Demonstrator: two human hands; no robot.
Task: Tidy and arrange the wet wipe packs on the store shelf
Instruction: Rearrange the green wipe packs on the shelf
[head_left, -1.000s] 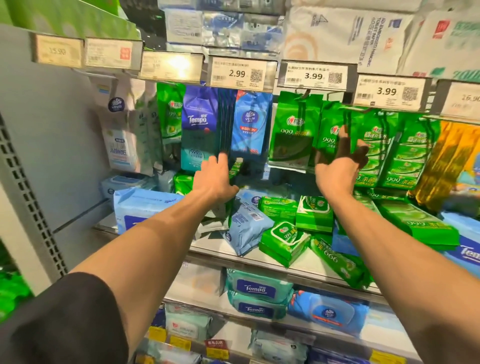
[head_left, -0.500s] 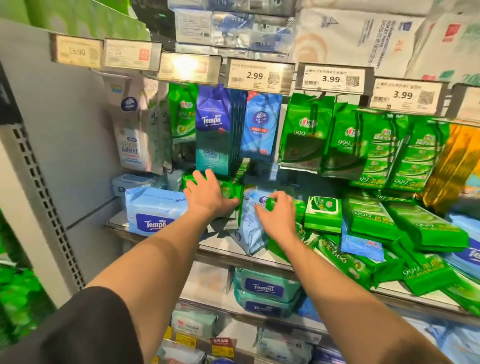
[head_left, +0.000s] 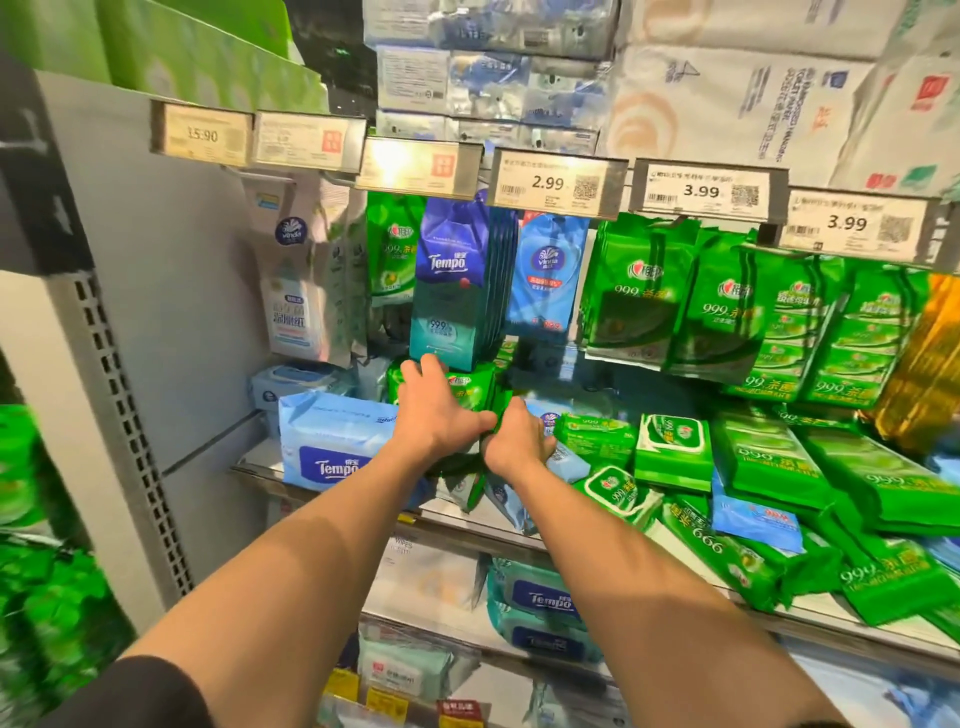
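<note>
Looks like squaring green stack (head_left: 470, 391): left hand (head_left: 435, 418) spread flat atop; right hand (head_left: 517, 441) alongside, curled over blue pack (head_left: 569, 458), grip unclear. Next probably needs even two-sided squeeze.

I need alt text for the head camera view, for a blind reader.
A person's left hand presses on green wipe packs on a store shelf, with the right hand close beside it. Other packs lie scattered to the right, and hanging packs fill the row under the price tags.
</note>
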